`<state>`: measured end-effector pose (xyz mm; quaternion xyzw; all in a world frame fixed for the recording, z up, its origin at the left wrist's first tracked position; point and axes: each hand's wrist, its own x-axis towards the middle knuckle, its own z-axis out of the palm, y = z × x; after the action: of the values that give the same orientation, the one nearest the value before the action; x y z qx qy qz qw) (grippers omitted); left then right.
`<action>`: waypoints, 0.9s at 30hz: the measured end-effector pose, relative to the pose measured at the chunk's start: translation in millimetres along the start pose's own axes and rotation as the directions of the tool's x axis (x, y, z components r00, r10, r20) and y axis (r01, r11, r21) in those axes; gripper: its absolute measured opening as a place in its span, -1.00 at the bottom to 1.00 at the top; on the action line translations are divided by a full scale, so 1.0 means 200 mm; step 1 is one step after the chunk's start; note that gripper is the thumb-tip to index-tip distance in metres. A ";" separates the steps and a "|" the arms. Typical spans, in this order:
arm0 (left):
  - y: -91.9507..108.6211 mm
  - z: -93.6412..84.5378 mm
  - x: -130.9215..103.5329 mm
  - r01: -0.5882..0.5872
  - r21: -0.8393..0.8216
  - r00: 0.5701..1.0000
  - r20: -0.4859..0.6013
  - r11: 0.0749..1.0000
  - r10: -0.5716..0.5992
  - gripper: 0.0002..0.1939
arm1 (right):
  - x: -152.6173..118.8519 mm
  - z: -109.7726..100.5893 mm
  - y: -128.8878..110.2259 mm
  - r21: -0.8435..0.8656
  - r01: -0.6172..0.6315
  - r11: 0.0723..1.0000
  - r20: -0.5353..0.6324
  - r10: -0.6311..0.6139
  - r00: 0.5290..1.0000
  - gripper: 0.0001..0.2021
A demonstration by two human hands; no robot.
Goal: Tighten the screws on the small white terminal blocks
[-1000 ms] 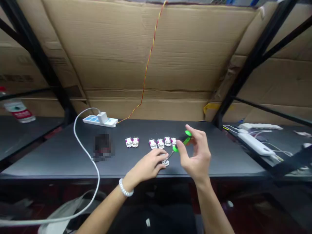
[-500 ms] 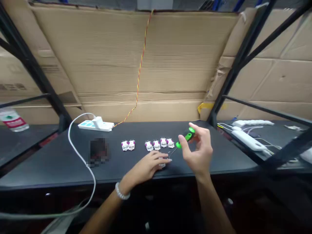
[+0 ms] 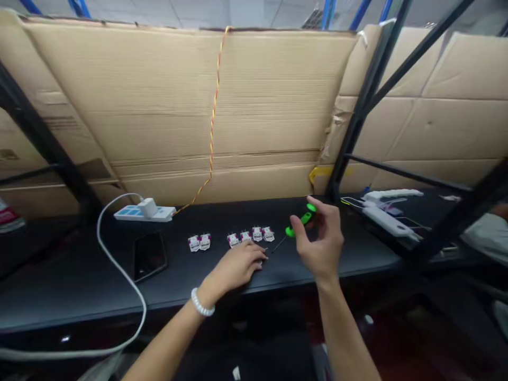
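Observation:
My right hand grips a green-and-black screwdriver between thumb and fingers, its thin shaft slanting down left toward the desk. Low over the desk, my left hand has its fingers bent and close together. Whatever lies beneath those fingers is hidden now. Just beyond the left hand stand small white-and-purple parts, among them one part partly beside the knuckles and another part nearest the screwdriver tip. A separate pair of the same parts sits further left.
A phone lies at left on the black desk. Behind it is a white power strip with a plugged-in adapter; its white cable loops over the front edge. Cardboard walls the back, and black metal posts flank the desk.
The view has shifted, so the scene sits slightly further left. A white part that showed under my left fingers is now mostly covered. My right hand still holds the screwdriver.

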<state>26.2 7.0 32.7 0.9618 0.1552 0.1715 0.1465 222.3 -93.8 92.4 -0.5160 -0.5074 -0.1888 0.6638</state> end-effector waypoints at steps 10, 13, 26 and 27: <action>-0.01 -0.02 0.18 0.026 0.112 0.994 0.106 0.993 -0.038 -0.83 | 0.04 -0.07 0.01 -0.016 0.001 1.000 -0.050 -0.002 0.999 -0.58; 0.00 -0.03 0.19 0.035 0.096 0.991 0.126 0.995 -0.047 -0.84 | 0.04 -0.07 0.02 -0.018 -0.007 1.000 -0.060 0.006 0.998 -0.58; 0.04 -0.02 0.22 0.031 0.110 0.995 0.094 0.993 -0.041 -0.81 | 0.05 -0.09 0.03 -0.030 -0.001 1.000 -0.066 -0.001 0.998 -0.59; 0.04 -0.02 0.23 0.036 0.109 0.995 0.088 0.993 -0.046 -0.81 | 0.05 -0.09 0.03 -0.030 0.001 1.000 -0.066 -0.003 0.998 -0.58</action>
<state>67.5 16.2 51.3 0.9717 0.1769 0.1160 0.1048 239.7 -104.1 98.5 -0.5187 -0.4829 -0.2139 0.6723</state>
